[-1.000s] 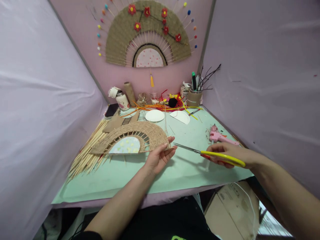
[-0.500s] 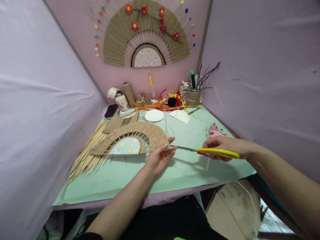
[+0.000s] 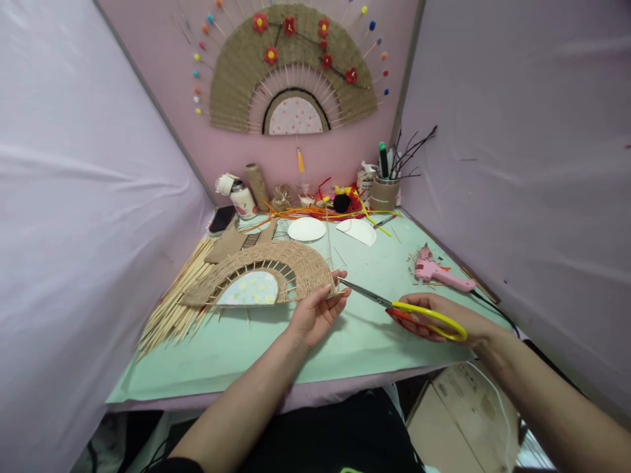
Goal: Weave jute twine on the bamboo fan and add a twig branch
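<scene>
A half-round fan woven from brown twine over thin sticks (image 3: 266,257) tilts above the table, with a pale blue floral half-disc (image 3: 249,289) at its centre. My left hand (image 3: 319,314) grips the fan's right end, thumb on the front face. My right hand (image 3: 426,315) is closed round scissors (image 3: 428,314) with one yellow and one red handle. Their blades point left, and the tips lie close to the fan's right edge by my left fingers. Whether the tips touch the twine I cannot tell. A strand of twine (image 3: 329,243) rises from that edge.
Thin sticks (image 3: 172,302) lie piled at left. A pink glue gun (image 3: 441,272) with a black cord rests at right. White paper pieces (image 3: 306,229), orange pipe cleaners (image 3: 290,212), a bottle (image 3: 242,199) and a pot of twigs (image 3: 384,192) sit behind. A larger fan (image 3: 231,85) hangs on the wall.
My right hand has lowered slightly and turned the scissors, so the blades now slant up to the left and the red handle shows. The glue gun is uncovered. My left hand keeps its hold.
</scene>
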Tool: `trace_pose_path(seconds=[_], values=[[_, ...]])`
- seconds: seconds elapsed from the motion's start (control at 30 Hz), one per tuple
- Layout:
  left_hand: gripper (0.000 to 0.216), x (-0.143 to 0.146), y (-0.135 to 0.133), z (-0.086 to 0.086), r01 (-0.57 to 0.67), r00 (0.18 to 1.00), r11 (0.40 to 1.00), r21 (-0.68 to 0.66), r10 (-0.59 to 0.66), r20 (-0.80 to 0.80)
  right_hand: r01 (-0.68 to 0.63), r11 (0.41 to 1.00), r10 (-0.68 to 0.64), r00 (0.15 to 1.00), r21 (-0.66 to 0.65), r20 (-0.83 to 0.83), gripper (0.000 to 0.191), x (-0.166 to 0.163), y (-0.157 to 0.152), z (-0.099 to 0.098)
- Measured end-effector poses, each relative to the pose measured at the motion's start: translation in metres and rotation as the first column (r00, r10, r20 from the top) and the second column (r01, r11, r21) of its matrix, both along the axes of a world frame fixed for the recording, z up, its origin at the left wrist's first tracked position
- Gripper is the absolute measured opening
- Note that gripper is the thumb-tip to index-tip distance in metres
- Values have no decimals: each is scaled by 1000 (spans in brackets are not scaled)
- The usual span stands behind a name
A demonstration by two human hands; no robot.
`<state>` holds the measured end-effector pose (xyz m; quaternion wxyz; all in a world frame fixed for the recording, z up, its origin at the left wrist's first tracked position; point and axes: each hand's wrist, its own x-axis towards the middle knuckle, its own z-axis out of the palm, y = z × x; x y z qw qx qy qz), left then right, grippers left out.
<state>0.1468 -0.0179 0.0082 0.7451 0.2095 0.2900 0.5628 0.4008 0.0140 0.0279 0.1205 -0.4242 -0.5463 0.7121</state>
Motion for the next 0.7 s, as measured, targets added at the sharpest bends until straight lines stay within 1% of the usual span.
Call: trace_pose_path(seconds=[0.13,0.23,0.33,0.43,0.53,0.7], values=[[32,0,0,0,1,1000,1000,-9,-1,15,33,999,-35,997,-29,-65,43,0,-3,-3],[31,0,0,1,5,1000,1000,-11,-5,29,14,998,-19,996,-55,-86,43,-3,-3,-1],[31,0,0,2,10,999,1000,-20,-10,44,-20,998,13,995,-64,-99,48,-9,-2,1],[31,-1,-1,1,21,999,1000,-22,-20,51,-55,998,53,993,-21,-102,53,-14,-1,3],[31,-1,-2,0,27,998,999,-22,-26,53,-90,995,93,989,33,-111,54,-17,1,4],[32,-1,-2,-2,43,997,999,-21,-42,62,-122,992,123,991,23,-57,55,-19,2,8]])
